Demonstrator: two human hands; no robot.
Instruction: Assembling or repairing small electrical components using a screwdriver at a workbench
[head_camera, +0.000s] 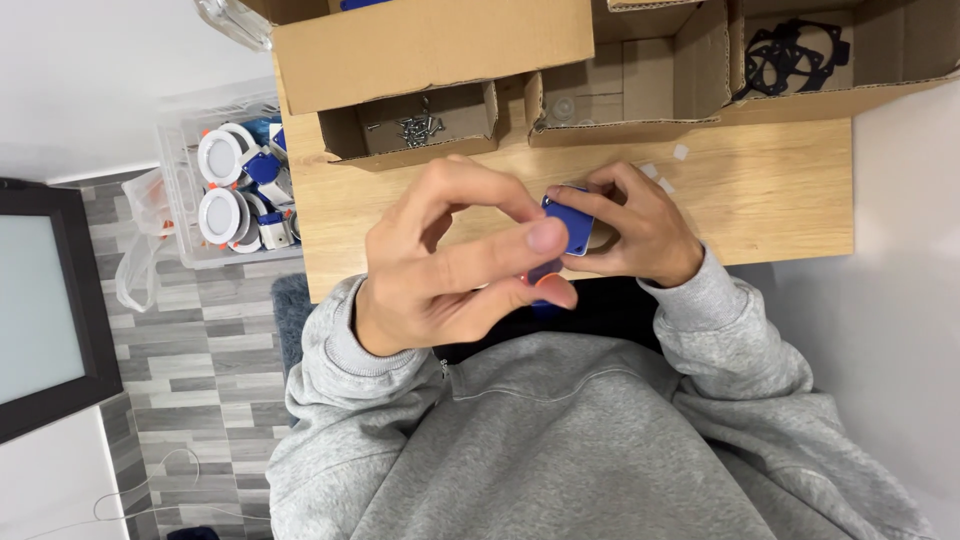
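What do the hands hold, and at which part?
Both hands, left hand and right hand, pinch a small blue square part by its edges with the fingertips.

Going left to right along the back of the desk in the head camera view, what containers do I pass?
Clear plastic bin of white round fittings → small cardboard tray of screws → cardboard tray with a clear round part → cardboard tray of black gaskets.

boxes (500, 90) behind on table (780, 200) | bin (215, 190) left of table
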